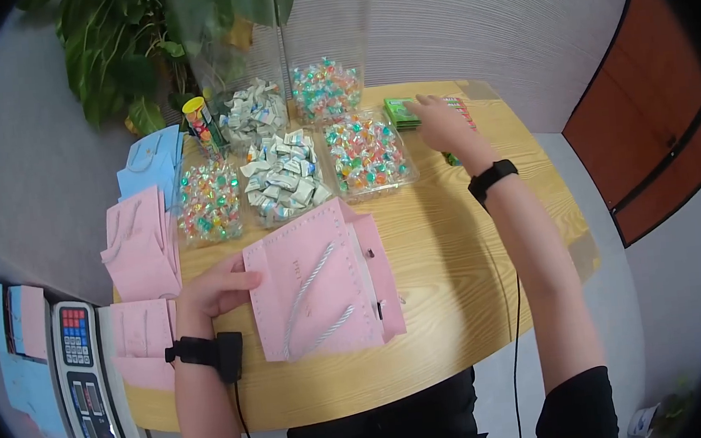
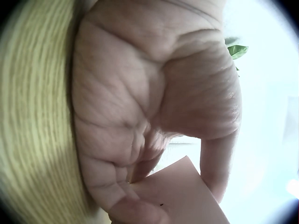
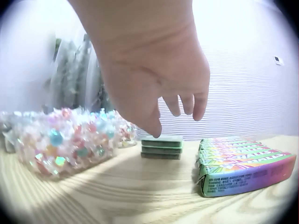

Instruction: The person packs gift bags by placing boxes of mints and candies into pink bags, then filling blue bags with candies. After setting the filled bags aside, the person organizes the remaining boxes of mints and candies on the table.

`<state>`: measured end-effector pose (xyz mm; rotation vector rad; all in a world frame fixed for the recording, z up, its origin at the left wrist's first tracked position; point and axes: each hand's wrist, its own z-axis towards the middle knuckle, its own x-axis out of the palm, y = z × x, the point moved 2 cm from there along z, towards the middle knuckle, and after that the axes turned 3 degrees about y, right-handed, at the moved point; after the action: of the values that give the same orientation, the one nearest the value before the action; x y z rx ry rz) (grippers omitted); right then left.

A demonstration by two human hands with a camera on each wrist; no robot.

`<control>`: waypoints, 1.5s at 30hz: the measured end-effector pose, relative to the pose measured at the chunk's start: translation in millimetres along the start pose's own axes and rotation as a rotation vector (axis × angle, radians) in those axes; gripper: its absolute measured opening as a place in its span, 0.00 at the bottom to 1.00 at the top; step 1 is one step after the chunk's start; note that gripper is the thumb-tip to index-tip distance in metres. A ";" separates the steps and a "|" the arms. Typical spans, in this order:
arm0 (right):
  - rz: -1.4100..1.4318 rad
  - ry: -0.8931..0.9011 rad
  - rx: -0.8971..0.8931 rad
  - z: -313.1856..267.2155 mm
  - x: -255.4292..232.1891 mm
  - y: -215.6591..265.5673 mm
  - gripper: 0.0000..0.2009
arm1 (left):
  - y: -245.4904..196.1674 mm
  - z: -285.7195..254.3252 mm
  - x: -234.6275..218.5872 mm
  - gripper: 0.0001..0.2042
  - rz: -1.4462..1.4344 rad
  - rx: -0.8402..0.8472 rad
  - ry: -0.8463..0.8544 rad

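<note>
My left hand (image 1: 217, 291) grips the base edge of a pink paper gift bag (image 1: 292, 262), thumb on the near face. The bag lies on its side with white rope handles, its mouth turned to the right. In the left wrist view, the bag's pink corner (image 2: 182, 191) sits between thumb and fingers. My right hand (image 1: 442, 123) reaches to the back right, fingers pointing down and apart, over a small stack of flat green packs (image 3: 161, 148). Nothing shows between its fingers. Beside that stack lies a row of rainbow-coloured candy packs (image 3: 245, 163).
Clear tubs of wrapped candies (image 1: 368, 157) and white-wrapped sweets (image 1: 287, 174) stand mid-table, with tall clear containers behind. A yellow-lidded can (image 1: 200, 124) stands back left. Blue bags (image 1: 150, 166) and pink bags (image 1: 140, 246) line the left edge, near a scale (image 1: 85, 376).
</note>
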<state>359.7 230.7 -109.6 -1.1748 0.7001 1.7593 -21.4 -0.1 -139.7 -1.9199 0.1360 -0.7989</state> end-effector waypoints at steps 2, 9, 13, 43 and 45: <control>-0.273 0.035 -0.085 3.2 17.5 4.5 0.25 | 0.0 -0.5 -0.5 0.37 -0.025 -0.016 -0.004; -0.087 0.208 0.036 11.7 16.1 4.5 0.20 | 3.3 -1.7 -5.6 0.37 -0.064 -0.024 -0.025; -0.197 0.197 -0.054 7.5 2.5 5.0 0.10 | 5.0 -2.3 -9.0 0.36 -0.066 -0.029 -0.043; 0.730 0.186 -0.363 -115.4 -86.2 248.3 0.06 | 2.1 -5.4 -5.0 0.30 -0.123 0.059 -0.027; 0.637 0.241 -0.444 -100.9 -70.5 257.1 0.06 | 1.7 -5.7 -2.4 0.26 -0.118 0.078 -0.095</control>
<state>184.6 6.7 -89.1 -1.6005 0.9260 2.4144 -26.2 -4.3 -140.7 -1.9013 -0.0668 -0.7778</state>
